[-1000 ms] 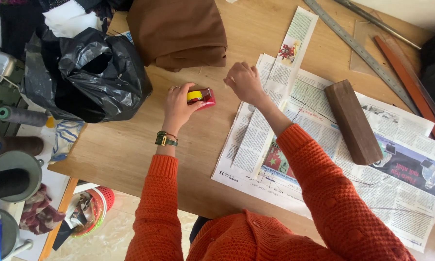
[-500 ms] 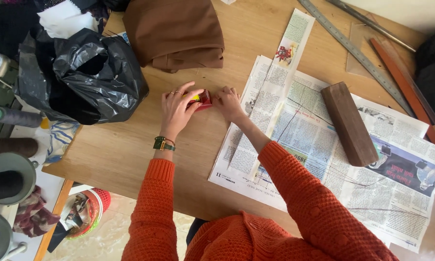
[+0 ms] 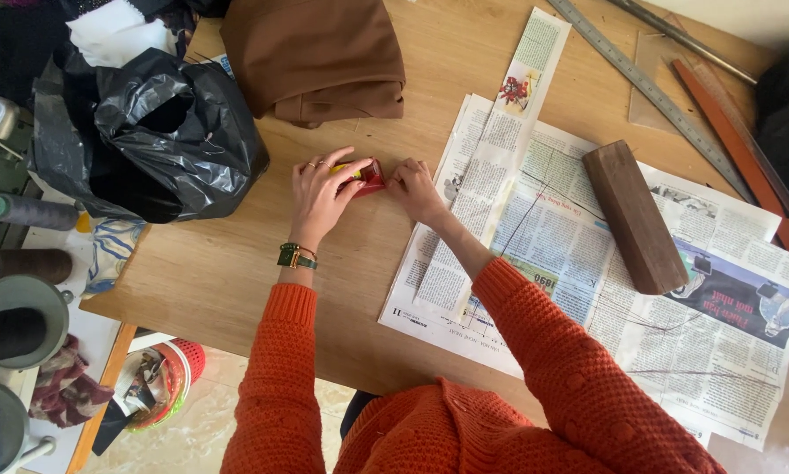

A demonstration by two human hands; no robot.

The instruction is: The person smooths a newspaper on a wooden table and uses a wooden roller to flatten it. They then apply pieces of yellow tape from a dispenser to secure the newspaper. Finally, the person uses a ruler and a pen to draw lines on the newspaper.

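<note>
Resting on the wooden counter (image 3: 236, 263), a small red and yellow case (image 3: 365, 175) sits clamped between both hands; the left hand (image 3: 320, 197) wraps it from the side, the right hand (image 3: 412, 189) pinches its end; a black plastic bag (image 3: 157, 140) lies left, folded brown cloth (image 3: 320, 57) above, newspaper sheets (image 3: 544, 228) and a brown wooden block (image 3: 633, 215) right; the right hand, apart a second ago, has closed in on the case.
</note>
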